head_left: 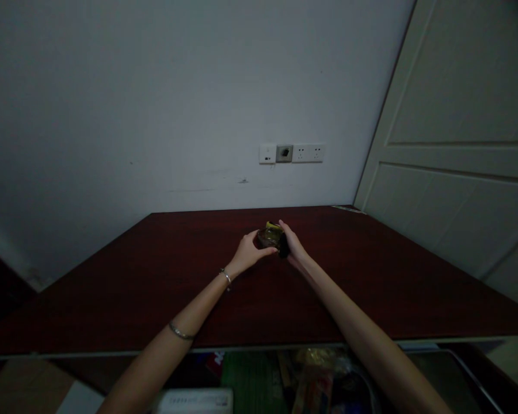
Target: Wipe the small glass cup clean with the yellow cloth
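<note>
Between my two hands, over the far middle of the dark red table (190,270), is a small jar-like container (268,237), dark and glassy with a yellow-green part and a black end at its right. My left hand (251,250) grips its left side, thumb in front and fingers behind. On the right, my right hand (292,244) closes around the black end, its fingers partly hidden. The container lies tilted or on its side; its exact kind is too dim to read. Two bracelets (227,278) circle my left wrist and forearm.
A pale wall with sockets (308,153) stands behind the table, and a white panelled door (457,155) is at the right. Below the table's front edge, an open space holds a green item (252,382), a white box (194,401) and several packages (315,385).
</note>
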A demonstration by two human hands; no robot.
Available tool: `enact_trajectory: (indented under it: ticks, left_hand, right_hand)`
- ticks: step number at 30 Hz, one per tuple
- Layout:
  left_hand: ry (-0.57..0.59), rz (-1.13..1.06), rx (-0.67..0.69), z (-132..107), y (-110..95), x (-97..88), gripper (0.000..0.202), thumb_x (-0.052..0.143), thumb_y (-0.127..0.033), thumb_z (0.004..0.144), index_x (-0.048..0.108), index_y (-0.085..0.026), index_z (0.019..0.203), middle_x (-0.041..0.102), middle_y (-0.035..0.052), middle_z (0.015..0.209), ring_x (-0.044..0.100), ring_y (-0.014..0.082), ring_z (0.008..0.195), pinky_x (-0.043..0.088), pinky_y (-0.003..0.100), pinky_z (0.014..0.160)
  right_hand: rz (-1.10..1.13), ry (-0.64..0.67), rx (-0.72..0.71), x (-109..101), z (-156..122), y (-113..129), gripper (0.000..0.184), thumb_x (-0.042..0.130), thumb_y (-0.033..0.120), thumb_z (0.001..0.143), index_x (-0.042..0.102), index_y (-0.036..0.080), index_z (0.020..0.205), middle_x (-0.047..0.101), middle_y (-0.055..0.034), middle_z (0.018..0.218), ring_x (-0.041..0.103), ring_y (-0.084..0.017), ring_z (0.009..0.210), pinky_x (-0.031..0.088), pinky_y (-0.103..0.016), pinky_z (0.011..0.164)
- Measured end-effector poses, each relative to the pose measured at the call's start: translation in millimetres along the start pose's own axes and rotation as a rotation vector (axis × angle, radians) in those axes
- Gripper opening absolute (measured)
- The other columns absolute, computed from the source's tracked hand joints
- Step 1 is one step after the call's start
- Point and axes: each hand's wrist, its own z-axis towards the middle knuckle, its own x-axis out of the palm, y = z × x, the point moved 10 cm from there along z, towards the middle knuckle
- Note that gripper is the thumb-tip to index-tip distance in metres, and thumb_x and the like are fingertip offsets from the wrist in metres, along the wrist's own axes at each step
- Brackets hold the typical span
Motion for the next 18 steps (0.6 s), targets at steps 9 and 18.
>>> enact_trajectory:
  ticks: [9,18]
  left_hand:
    - [-0.122,0.133,0.028,-5.3,-8.3,-11.9,0.057,0.075,-0.039,0.057,0.055,-0.016,0.106,0.062,0.0109,0.101,0.056,0.0250,0.095,0.044,0.041,0.085]
    - [-0.033,-0.426,-0.028,6.7,17.2,-2.3,0.054,0.071,-0.026,0.063,0.051,-0.010,0.110,0.057,0.0147,0.115,0.056,0.0214,0.104,0.043,0.038,0.093]
  right_hand:
    - [-0.042,-0.175,-0.185,-7.5,-6.3,0.1,0.033,0.058,0.043,0.070,0.064,0.017,0.090,0.067,-0.0031,0.090,0.061,-0.016,0.083,0.046,-0.024,0.073]
    - [-0.055,-0.062,-0.037,-13.6,10.8,9.0,0.033,0.061,0.044,0.073,0.066,0.013,0.083,0.069,-0.0048,0.069,0.060,-0.014,0.056,0.048,-0.024,0.053]
